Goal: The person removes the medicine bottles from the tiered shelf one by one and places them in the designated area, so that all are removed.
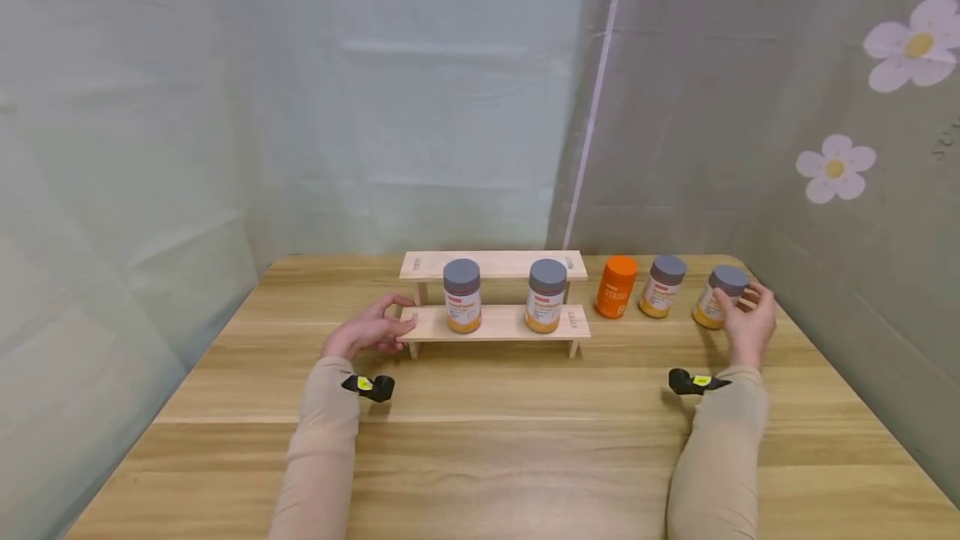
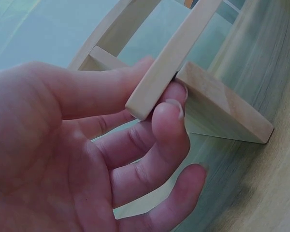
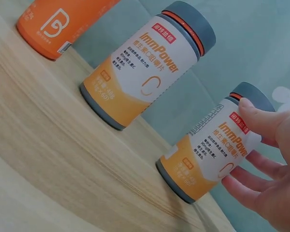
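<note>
A two-tier wooden shelf [image 1: 495, 325] stands at the table's far side. Its lower board [image 2: 171, 60] is pinched at the left end by my left hand [image 1: 366, 330], thumb above and fingers curled beneath. Two grey-lidded vitamin bottles, one to the left [image 1: 462, 297] and one to the right [image 1: 545, 298], stand upright on that board. Over at the far right, my right hand [image 1: 750, 328] holds a matching vitamin bottle [image 3: 203, 152]. The thumb lies near its lid and the other fingers curl round its far side. This bottle is upright, its base at the tabletop.
Between the shelf and my right hand stand an orange bottle [image 1: 617, 288] and another grey-lidded bottle [image 1: 663, 287]. The shelf's upper board [image 1: 495, 263] bears nothing. Fabric curtains [image 1: 450, 107] hang behind and beside the wooden table [image 1: 510, 457].
</note>
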The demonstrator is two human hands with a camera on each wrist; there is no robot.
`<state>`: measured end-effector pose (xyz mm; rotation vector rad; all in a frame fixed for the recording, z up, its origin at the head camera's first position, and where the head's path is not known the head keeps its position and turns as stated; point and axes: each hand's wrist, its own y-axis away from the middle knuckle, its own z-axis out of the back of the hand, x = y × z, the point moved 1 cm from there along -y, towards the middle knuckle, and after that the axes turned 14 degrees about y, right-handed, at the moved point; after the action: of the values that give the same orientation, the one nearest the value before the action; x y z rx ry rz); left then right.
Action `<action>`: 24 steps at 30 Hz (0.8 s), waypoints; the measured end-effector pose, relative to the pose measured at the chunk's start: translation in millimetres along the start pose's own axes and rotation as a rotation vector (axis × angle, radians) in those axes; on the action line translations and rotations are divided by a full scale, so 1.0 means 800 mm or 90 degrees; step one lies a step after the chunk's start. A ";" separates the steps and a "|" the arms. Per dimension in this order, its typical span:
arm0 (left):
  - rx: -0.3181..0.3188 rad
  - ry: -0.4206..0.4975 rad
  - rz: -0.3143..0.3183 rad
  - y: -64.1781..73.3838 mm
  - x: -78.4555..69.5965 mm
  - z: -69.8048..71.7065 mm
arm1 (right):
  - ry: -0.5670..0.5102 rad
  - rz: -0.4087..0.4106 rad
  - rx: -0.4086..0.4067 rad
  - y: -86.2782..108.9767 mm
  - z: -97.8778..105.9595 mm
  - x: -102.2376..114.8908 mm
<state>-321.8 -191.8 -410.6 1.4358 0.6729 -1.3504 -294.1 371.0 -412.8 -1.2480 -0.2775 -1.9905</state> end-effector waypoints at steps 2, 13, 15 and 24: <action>-0.002 -0.001 0.003 0.001 0.001 0.000 | 0.003 0.002 -0.002 0.001 -0.001 0.000; -0.005 0.016 0.004 0.000 0.001 0.000 | -0.005 -0.019 0.032 -0.005 -0.004 0.001; -0.005 0.015 0.007 0.000 0.002 0.000 | -0.003 -0.015 0.029 -0.005 -0.006 0.000; -0.002 0.013 0.008 -0.001 0.003 0.001 | 0.003 0.023 -0.012 -0.002 -0.015 0.010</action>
<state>-322.0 -192.4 -412.6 1.4496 0.6782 -1.3263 -305.2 361.5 -412.3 -1.2503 -0.2327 -1.9686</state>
